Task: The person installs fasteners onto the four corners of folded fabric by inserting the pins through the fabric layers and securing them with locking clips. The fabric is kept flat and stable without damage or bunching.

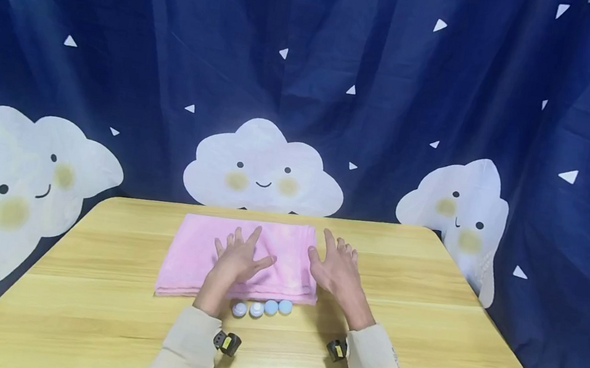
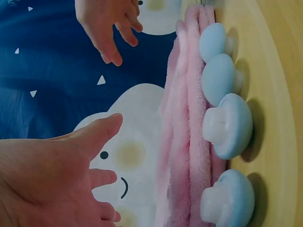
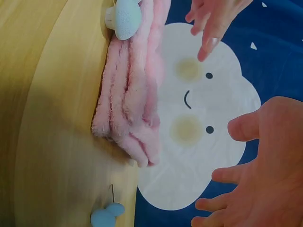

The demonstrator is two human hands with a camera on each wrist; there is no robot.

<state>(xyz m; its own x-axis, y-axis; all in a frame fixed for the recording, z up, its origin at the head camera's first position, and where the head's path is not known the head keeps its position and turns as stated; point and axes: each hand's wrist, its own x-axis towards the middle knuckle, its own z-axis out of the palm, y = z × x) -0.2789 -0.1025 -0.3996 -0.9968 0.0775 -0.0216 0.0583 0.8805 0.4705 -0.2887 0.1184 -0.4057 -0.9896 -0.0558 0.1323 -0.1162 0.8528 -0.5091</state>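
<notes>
A folded pink fluffy towel (image 1: 196,252) lies on the wooden table (image 1: 422,325). My left hand (image 1: 237,260) hovers over its middle with the fingers spread and holds nothing. My right hand (image 1: 336,270) hovers over the towel's right edge, also spread and holding nothing. Several small pale blue mushroom-shaped pieces (image 1: 263,308) stand in a row against the towel's near edge. The left wrist view shows the pieces (image 2: 227,125) beside the towel's folded layers (image 2: 184,118), with my left hand (image 2: 61,175) raised off the towel. In the right wrist view my right hand (image 3: 265,170) is clear of the towel (image 3: 132,94).
A dark blue curtain (image 1: 312,56) with white clouds hangs close behind the table. Another small blue piece (image 3: 104,217) lies on the table past the towel's right corner. Small cameras (image 1: 227,343) sit on both wrists. Bare wood lies left, right and in front of the towel.
</notes>
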